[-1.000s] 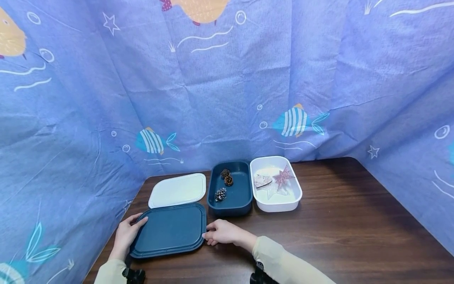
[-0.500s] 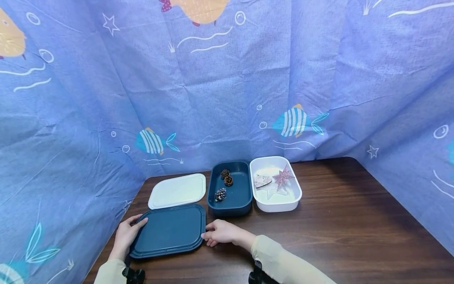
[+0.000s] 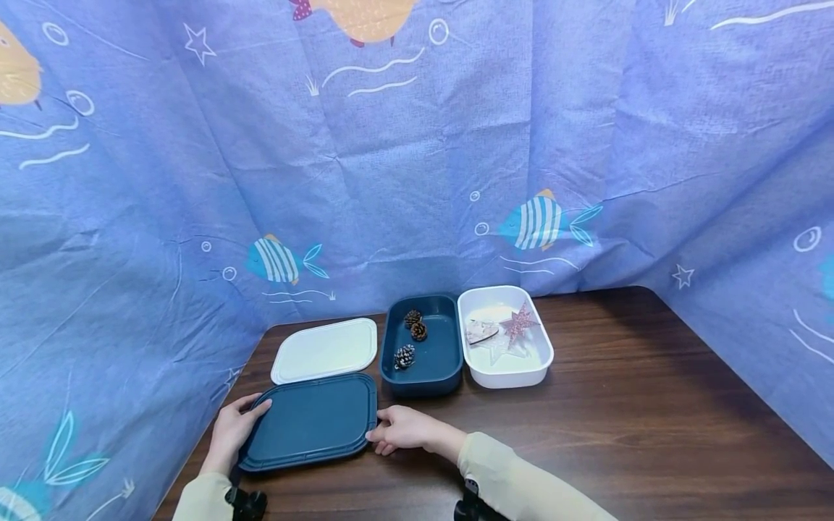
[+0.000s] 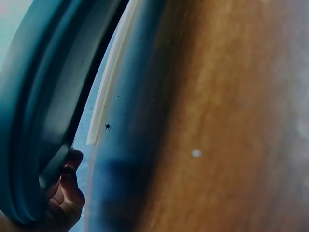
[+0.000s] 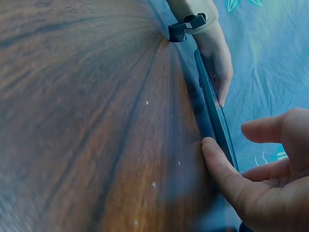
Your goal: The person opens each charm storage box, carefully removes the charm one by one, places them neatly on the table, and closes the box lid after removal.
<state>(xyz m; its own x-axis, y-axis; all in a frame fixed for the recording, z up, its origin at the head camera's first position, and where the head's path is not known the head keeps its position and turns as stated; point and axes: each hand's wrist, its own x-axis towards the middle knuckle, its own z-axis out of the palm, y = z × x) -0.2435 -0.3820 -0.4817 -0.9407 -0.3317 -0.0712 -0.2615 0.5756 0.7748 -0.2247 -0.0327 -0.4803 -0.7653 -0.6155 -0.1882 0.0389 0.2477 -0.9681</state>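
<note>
A dark blue rectangular lid [image 3: 313, 418] with rounded corners lies across my two hands at the front left of the table. My left hand [image 3: 231, 430] grips its left edge, thumb on top; in the left wrist view, fingers [image 4: 71, 188] curl beneath the lid [image 4: 29, 116], and that side is raised. On the opposite edge, my right hand [image 3: 410, 427] pinches the lid near its front right corner. The right wrist view shows the lid [image 5: 217, 118] edge-on between thumb and fingers. A white lid [image 3: 326, 349] lies flat just behind the blue one.
Right of the lids stands a dark blue box [image 3: 439, 351] holding several pine cones [image 3: 404, 356]. Touching it, a white box [image 3: 511, 378] contains a pink glittery star [image 3: 519, 324], a clear star and a whitish ornament [image 3: 481, 332]. A blue fish-print curtain [image 3: 404, 166] hangs behind the table.
My right hand has shifted slightly left and toward the front along the lid's edge. The head view has drifted a little; my left hand and the lid stay nearly still.
</note>
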